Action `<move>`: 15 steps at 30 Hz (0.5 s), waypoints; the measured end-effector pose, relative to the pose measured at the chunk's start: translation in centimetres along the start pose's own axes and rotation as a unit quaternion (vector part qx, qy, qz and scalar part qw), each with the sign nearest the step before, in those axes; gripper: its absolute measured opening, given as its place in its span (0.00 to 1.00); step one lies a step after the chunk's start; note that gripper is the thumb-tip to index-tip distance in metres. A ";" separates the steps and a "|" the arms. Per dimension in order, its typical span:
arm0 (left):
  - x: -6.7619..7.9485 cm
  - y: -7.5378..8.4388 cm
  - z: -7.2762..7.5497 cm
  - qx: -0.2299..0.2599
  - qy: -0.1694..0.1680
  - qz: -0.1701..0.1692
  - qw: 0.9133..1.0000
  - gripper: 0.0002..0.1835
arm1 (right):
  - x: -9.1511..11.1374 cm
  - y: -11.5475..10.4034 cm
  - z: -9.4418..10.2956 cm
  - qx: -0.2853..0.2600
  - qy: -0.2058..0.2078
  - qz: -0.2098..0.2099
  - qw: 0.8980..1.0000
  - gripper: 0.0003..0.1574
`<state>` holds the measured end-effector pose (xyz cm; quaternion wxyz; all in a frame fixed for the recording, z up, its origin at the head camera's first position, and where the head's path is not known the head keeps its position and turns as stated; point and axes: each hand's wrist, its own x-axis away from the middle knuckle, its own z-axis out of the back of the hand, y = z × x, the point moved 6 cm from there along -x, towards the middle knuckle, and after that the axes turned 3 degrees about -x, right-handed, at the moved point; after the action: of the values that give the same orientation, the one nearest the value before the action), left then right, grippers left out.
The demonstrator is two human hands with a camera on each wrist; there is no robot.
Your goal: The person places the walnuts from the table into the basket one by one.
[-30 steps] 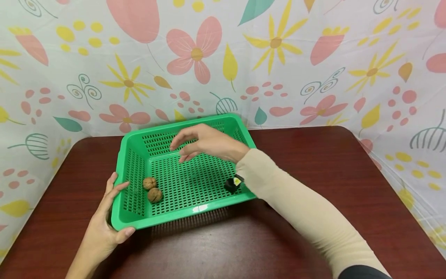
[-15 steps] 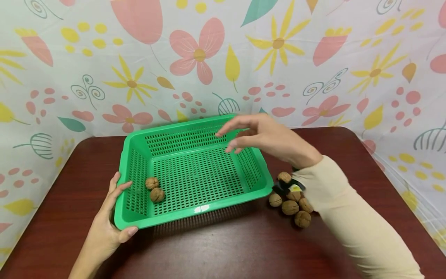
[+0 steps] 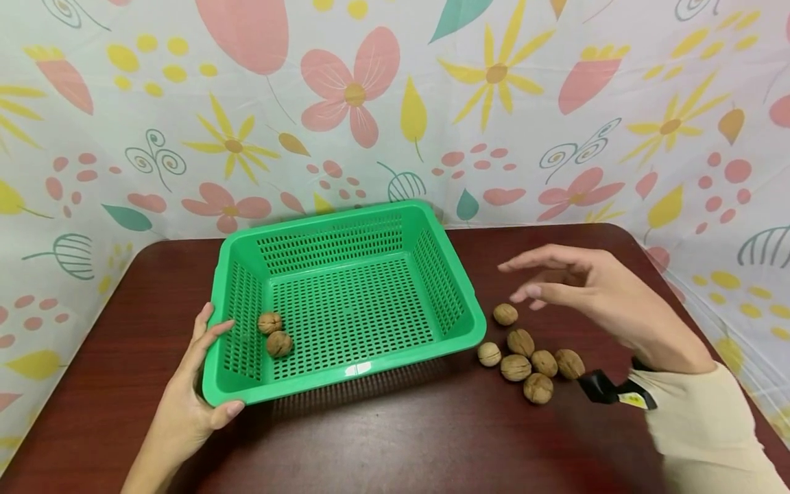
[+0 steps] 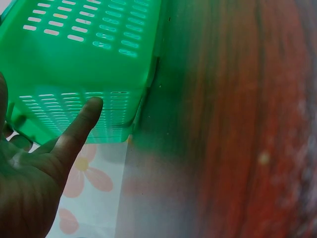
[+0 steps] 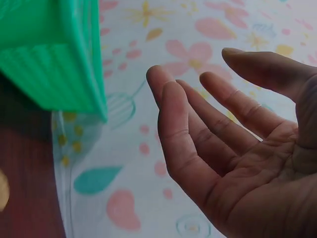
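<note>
A green plastic basket (image 3: 401,360) with slotted walls stands on the table, two walnuts (image 3: 280,344) against its left wall inside. My left hand (image 3: 175,405) grips the basket's front left corner, one finger over the rim and the thumb at the front edge. In the left wrist view, a finger of the left hand (image 4: 47,166) lies along the basket's outer wall (image 4: 54,62). My right hand (image 3: 592,298) hovers over the right side, fingers loosely bent, above a group of walnuts (image 3: 515,368). The right wrist view shows nothing in the palm of the right hand (image 5: 233,163).
Several walnuts lie close together on the dark red table (image 3: 395,446), right of the basket, one of them near its front right corner. A white cloth (image 3: 370,165) with flower prints hangs behind the table. A black strap (image 3: 607,391) sits at the right wrist.
My right hand has moved right, from above the basket to above the walnuts, bringing those nuts into view. The left hand keeps its grip on the basket, which stays in place.
</note>
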<state>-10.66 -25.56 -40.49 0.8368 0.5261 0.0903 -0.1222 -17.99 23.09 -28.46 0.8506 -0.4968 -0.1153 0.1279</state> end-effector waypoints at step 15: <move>-0.1 0.1 0.0 0.001 0.001 0.000 1.000 0.53 | 4.4 10.5 2.4 0.034 0.014 -0.080 0.996 0.22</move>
<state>-10.70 -25.51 -40.44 0.8363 0.5267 0.0911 -0.1219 -15.73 31.45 -36.16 0.8762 -0.4583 -0.1382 0.0561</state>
